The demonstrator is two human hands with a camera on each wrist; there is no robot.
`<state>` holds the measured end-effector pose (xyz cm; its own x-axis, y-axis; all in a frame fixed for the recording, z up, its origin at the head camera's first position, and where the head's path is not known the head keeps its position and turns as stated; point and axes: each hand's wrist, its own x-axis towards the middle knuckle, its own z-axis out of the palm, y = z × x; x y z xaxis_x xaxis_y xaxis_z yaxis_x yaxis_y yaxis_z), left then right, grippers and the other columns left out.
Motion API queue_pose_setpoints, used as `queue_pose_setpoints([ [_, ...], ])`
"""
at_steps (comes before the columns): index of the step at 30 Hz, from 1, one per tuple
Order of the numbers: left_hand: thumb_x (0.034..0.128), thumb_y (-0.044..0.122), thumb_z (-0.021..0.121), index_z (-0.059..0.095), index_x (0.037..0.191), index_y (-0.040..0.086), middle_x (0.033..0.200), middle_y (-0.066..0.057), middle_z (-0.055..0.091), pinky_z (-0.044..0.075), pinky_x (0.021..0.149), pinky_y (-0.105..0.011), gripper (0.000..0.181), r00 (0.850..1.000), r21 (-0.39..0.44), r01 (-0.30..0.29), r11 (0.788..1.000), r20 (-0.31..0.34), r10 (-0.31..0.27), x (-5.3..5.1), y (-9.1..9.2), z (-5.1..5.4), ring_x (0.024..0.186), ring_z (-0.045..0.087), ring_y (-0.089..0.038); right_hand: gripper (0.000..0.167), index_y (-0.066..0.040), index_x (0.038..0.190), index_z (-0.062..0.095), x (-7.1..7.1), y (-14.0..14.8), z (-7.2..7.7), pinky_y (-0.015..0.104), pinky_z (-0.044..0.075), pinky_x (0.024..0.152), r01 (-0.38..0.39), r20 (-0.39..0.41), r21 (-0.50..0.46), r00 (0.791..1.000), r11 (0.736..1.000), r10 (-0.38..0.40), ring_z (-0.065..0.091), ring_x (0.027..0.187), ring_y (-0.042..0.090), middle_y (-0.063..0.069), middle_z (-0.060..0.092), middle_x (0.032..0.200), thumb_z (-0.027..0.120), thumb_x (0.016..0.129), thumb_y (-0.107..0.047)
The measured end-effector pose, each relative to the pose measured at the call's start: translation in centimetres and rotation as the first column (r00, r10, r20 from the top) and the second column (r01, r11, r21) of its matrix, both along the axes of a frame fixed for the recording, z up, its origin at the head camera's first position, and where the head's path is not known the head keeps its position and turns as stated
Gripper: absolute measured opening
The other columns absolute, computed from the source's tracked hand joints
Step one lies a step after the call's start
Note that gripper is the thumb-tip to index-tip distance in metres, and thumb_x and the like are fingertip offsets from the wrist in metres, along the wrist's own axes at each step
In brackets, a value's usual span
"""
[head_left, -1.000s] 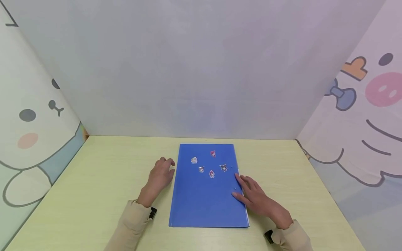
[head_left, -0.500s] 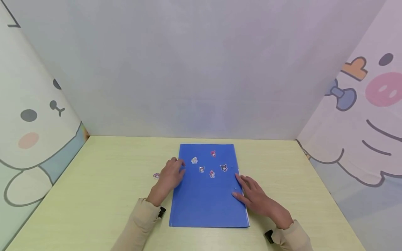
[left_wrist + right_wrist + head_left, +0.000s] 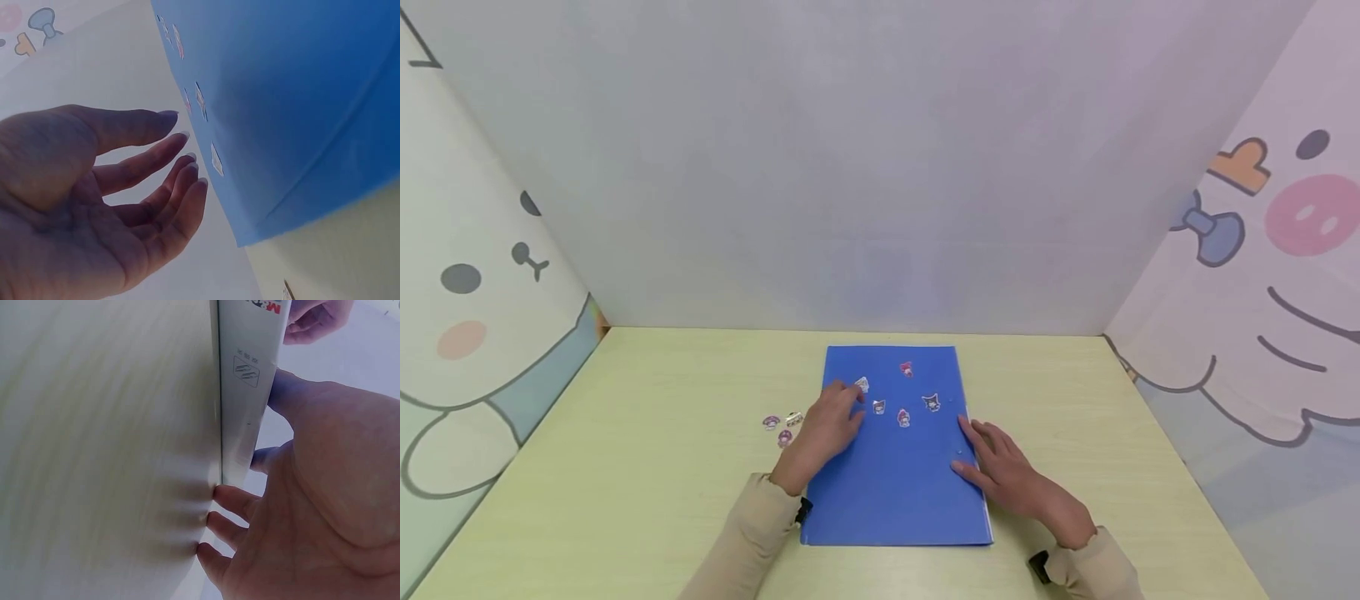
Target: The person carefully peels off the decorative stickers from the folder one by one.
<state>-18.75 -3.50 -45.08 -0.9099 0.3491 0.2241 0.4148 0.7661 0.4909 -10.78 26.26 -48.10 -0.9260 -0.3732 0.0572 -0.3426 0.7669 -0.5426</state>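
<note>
A blue file folder (image 3: 895,492) lies flat on the table, with several small cartoon stickers (image 3: 904,418) on its upper half. My left hand (image 3: 829,421) is over the folder's left side, fingertips by the upper-left white sticker (image 3: 862,384). In the left wrist view its fingers (image 3: 178,215) bend loosely, thumb apart, nothing between them. My right hand (image 3: 1011,475) rests at the folder's right edge, thumb and index finger on the cover. In the right wrist view the other fingers (image 3: 234,503) touch the table beside the white spine (image 3: 244,419).
Three loose stickers (image 3: 785,437) lie on the pale wooden table (image 3: 647,450), left of the folder. Behind the table stands a plain grey-white backdrop (image 3: 857,208). Cartoon-printed panels (image 3: 1262,292) close off both sides.
My left hand has moved right from beside the folder to over its left part, uncovering the three loose stickers on the table. The right hand has stayed in place.
</note>
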Motion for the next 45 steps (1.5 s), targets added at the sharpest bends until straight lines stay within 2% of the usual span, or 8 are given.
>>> queue_pose_setpoints([
  [4, 0.0906, 0.001, 0.075, 0.068, 0.1, 0.001, 0.097, -0.013, 0.06, 0.053, 0.069, -0.041, 0.012, 1.0, 0.005, 0.017, 1.0, -0.022, -0.017, 0.1, 0.7, 0.0, 0.086, 0.056, -0.027, 0.069, 0.002, 0.159, 0.029, 0.0, 0.1, -0.3, 0.072, 0.025, 0.107, 0.0, -0.026, 0.0, 1.0, 1.0, 0.0, 0.031, 0.137, 0.054, 0.032, 0.034, 0.151, 0.054, 0.107, -0.035],
  [13, 0.0889, 0.001, 0.076, 0.068, 0.096, 0.001, 0.092, -0.013, 0.061, 0.052, 0.071, -0.043, 0.011, 0.996, 0.008, 0.061, 0.998, -0.071, -0.06, 0.2, 2.0, -0.3, 0.085, 0.058, -0.028, 0.07, 0.005, 0.159, 0.027, 0.1, -0.1, 0.6, 0.072, 0.021, 0.112, 0.012, 0.051, 0.029, 0.999, 0.999, -0.014, 0.026, 0.143, 0.054, 0.032, 0.031, 0.155, 0.054, 0.107, -0.035],
  [17, 0.0892, 0.001, 0.077, 0.068, 0.096, 0.0, 0.09, -0.012, 0.06, 0.051, 0.069, -0.041, 0.011, 0.994, 0.006, 0.087, 0.996, -0.062, -0.086, 0.3, 2.5, -0.3, 0.08, 0.056, -0.026, 0.07, 0.004, 0.16, 0.024, 0.1, -0.1, 1.0, 0.07, 0.019, 0.115, 0.016, 0.089, 0.06, 0.996, 0.998, -0.021, 0.024, 0.146, 0.053, 0.031, 0.029, 0.157, 0.052, 0.108, -0.035],
  [23, 0.0902, 0.002, 0.076, 0.067, 0.099, 0.0, 0.09, -0.01, 0.059, 0.05, 0.066, -0.038, 0.013, 0.99, 0.009, 0.136, 0.991, -0.032, -0.136, 0.4, 3.3, -0.4, 0.077, 0.054, -0.023, 0.07, 0.003, 0.161, 0.024, 0.2, 0.0, 1.2, 0.07, 0.02, 0.115, 0.017, 0.089, 0.072, 0.996, 0.997, -0.024, 0.025, 0.146, 0.052, 0.03, 0.029, 0.157, 0.052, 0.108, -0.035],
  [27, 0.0905, 0.002, 0.076, 0.067, 0.1, 0.0, 0.091, -0.01, 0.059, 0.05, 0.066, -0.038, 0.013, 0.989, 0.015, 0.144, 0.989, -0.022, -0.144, 0.4, 3.7, -0.4, 0.078, 0.054, -0.023, 0.07, 0.003, 0.161, 0.023, 0.2, 0.0, 1.2, 0.069, 0.02, 0.116, 0.02, 0.091, 0.072, 0.996, 0.997, -0.027, 0.024, 0.146, 0.052, 0.031, 0.028, 0.158, 0.051, 0.109, -0.035],
  [34, 0.0915, 0.003, 0.076, 0.068, 0.1, 0.0, 0.092, -0.01, 0.06, 0.05, 0.067, -0.038, 0.012, 0.988, -0.006, 0.154, 0.988, -0.005, -0.154, 0.4, 4.2, -0.4, 0.079, 0.055, -0.022, 0.068, 0.006, 0.157, 0.03, 0.2, -0.1, 0.9, 0.072, 0.025, 0.11, 0.01, 0.031, 0.047, 0.999, 0.999, -0.011, 0.029, 0.141, 0.054, 0.032, 0.033, 0.154, 0.054, 0.107, -0.033],
  [38, 0.0917, 0.004, 0.076, 0.068, 0.1, 0.0, 0.091, -0.01, 0.059, 0.05, 0.067, -0.037, 0.013, 0.988, -0.015, 0.155, 0.988, 0.012, -0.155, 0.3, 4.4, -0.4, 0.079, 0.054, -0.022, 0.07, 0.005, 0.158, 0.029, 0.2, -0.1, 1.0, 0.073, 0.022, 0.112, 0.016, 0.048, 0.033, 0.999, 0.999, -0.017, 0.027, 0.143, 0.054, 0.032, 0.032, 0.155, 0.055, 0.107, -0.034],
  [45, 0.094, 0.007, 0.074, 0.067, 0.106, 0.0, 0.097, -0.012, 0.06, 0.052, 0.073, -0.042, 0.016, 0.984, -0.032, 0.169, 0.985, 0.06, -0.167, 0.2, 4.8, -0.5, 0.086, 0.057, -0.025, 0.071, 0.0, 0.16, 0.027, -0.1, 0.4, -0.5, 0.073, 0.023, 0.111, 0.019, 0.016, 0.034, 1.0, 0.999, -0.02, 0.027, 0.142, 0.053, 0.03, 0.032, 0.155, 0.053, 0.107, -0.039],
])
